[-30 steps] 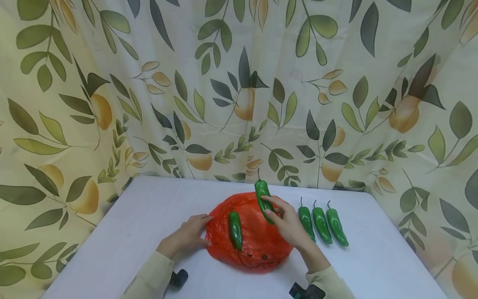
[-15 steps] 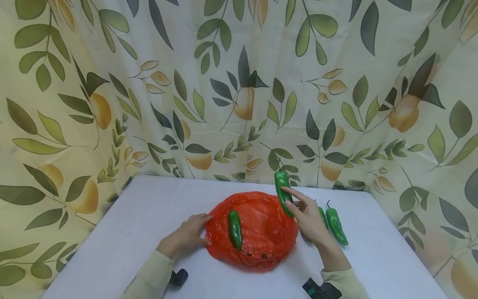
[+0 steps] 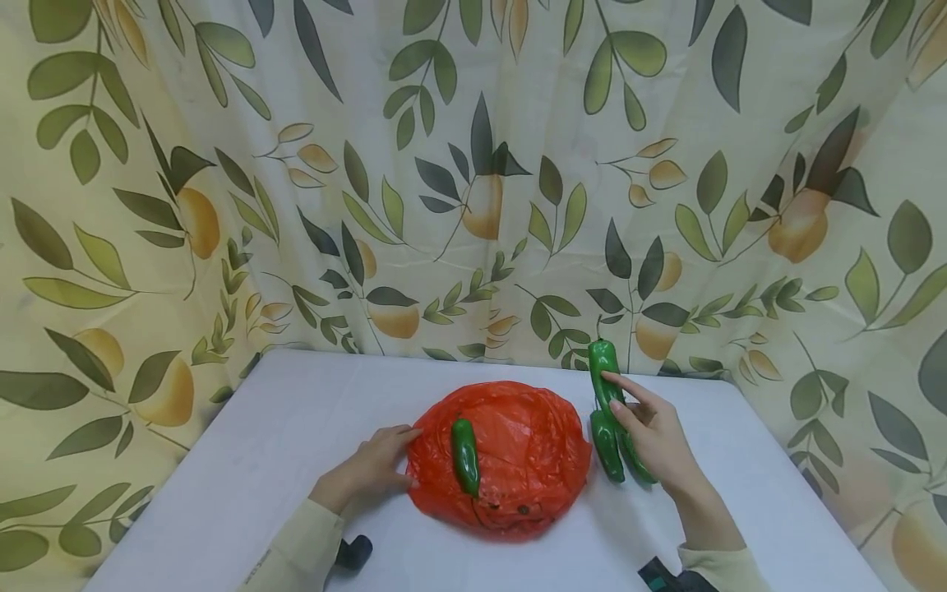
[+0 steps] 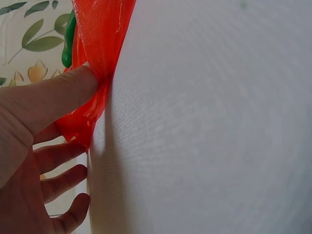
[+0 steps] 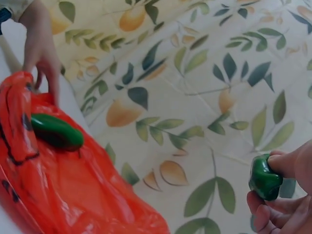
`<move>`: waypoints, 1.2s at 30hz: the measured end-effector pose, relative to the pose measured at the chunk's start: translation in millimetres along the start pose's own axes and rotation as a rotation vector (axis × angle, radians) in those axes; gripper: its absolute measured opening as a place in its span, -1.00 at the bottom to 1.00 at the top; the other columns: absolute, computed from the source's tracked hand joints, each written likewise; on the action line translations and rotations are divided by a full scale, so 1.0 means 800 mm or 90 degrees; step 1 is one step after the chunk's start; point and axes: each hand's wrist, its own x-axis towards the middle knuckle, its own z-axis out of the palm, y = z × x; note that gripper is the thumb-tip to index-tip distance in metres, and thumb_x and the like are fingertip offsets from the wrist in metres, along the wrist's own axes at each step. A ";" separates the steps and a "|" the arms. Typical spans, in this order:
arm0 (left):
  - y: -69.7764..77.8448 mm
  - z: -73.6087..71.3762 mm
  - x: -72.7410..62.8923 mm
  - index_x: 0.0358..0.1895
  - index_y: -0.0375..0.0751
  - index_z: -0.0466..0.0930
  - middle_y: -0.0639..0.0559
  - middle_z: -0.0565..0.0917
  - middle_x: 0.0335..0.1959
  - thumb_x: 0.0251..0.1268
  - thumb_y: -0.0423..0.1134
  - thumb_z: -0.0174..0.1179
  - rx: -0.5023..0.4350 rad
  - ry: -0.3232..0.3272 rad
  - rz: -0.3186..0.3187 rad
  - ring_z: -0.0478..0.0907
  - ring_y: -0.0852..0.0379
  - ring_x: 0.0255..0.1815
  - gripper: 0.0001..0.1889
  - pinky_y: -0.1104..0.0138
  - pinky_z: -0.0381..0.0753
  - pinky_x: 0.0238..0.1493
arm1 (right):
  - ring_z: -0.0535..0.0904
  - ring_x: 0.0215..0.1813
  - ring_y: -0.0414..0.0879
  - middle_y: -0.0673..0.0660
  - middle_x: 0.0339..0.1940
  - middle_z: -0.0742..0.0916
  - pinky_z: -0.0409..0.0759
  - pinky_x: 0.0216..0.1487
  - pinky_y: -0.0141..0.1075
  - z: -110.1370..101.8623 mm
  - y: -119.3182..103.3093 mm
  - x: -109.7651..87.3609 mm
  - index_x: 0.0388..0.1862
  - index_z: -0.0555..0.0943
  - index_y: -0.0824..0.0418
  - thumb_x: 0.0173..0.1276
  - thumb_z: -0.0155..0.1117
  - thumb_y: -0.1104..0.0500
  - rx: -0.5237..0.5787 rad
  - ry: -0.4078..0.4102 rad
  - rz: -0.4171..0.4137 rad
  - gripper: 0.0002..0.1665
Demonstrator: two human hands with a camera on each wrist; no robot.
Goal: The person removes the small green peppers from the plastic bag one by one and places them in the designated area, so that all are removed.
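A red plastic bag [image 3: 525, 444] with black printed marks lies spread on the white table, and a green pepper [image 3: 465, 456] rests on top of it. My left hand [image 3: 373, 464] touches the bag's left edge, thumb and relaxed fingers spread apart along it. In the left wrist view the thumb [image 4: 73, 87] meets the red plastic. Right of the bag, my right hand [image 3: 654, 432] pinches another green pepper [image 3: 602, 358] near its middle, stem end up. Below it lie green peppers [image 3: 607, 448]; my hand and the held pepper partly cover them.
The white table [image 3: 296, 411] ends at a leaf-and-fruit patterned curtain [image 3: 473, 205] along the back and sides. A black wrist camera [image 3: 355, 552] sits beside the left sleeve, and another [image 3: 676, 575] beside the right sleeve.
My right hand has carried the held pepper rightward from over the bag to above the peppers on the table. My left hand and the pepper on the bag have stayed put.
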 end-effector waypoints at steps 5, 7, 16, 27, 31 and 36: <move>0.002 0.000 -0.001 0.49 -0.09 0.37 -0.13 0.37 0.52 0.07 -0.11 0.52 0.000 -0.002 -0.003 0.23 -0.22 0.56 -0.14 -0.39 0.17 0.46 | 0.51 0.10 -0.43 0.38 0.48 0.41 0.50 0.04 -0.55 -0.027 0.011 -0.004 0.58 0.28 0.14 0.66 -0.05 0.08 -0.021 0.023 0.009 -0.43; 0.003 0.000 -0.003 0.49 -0.09 0.37 -0.13 0.37 0.52 0.06 -0.12 0.52 -0.003 -0.001 -0.007 0.23 -0.22 0.56 -0.15 -0.39 0.18 0.46 | 0.45 0.05 -0.60 0.38 0.48 0.39 0.47 0.02 -0.62 -0.038 0.016 -0.006 0.57 0.28 0.17 0.66 -0.07 0.09 -0.022 0.032 -0.002 -0.43; 0.005 -0.002 -0.005 0.49 -0.09 0.37 -0.12 0.37 0.52 0.07 -0.13 0.51 -0.004 0.000 -0.008 0.23 -0.21 0.56 -0.15 -0.38 0.20 0.46 | 0.41 0.01 -0.67 0.23 0.35 0.44 0.41 -0.05 -0.68 -0.073 0.048 -0.008 0.55 0.31 0.21 0.67 -0.10 0.12 -0.076 0.049 -0.033 -0.46; 0.006 -0.004 -0.004 0.49 -0.08 0.37 -0.11 0.39 0.51 0.07 -0.10 0.52 -0.001 0.001 -0.001 0.25 -0.20 0.55 -0.15 -0.37 0.27 0.43 | 0.38 -0.10 -0.60 0.33 0.38 0.45 0.54 -0.23 -0.49 -0.095 0.080 -0.006 0.51 0.27 0.35 0.67 -0.16 0.21 -0.086 0.052 0.012 -0.48; 0.004 -0.003 -0.003 0.49 -0.08 0.37 -0.11 0.38 0.51 0.08 -0.10 0.51 -0.001 0.000 -0.001 0.24 -0.20 0.55 -0.15 -0.37 0.24 0.44 | 0.47 0.02 -0.39 0.57 0.45 0.35 0.53 -0.19 -0.46 -0.102 0.087 -0.005 0.53 0.22 0.36 0.67 -0.23 0.21 -0.112 0.039 0.076 -0.46; -0.001 0.001 -0.002 0.49 -0.06 0.36 -0.09 0.38 0.51 0.09 -0.11 0.50 -0.003 -0.002 -0.002 0.24 -0.19 0.55 -0.16 -0.36 0.25 0.44 | 0.32 0.37 0.46 0.65 0.51 0.21 0.50 -0.09 -0.28 -0.113 0.101 -0.004 0.58 0.11 0.34 0.66 -0.32 0.21 -0.108 0.008 0.171 -0.42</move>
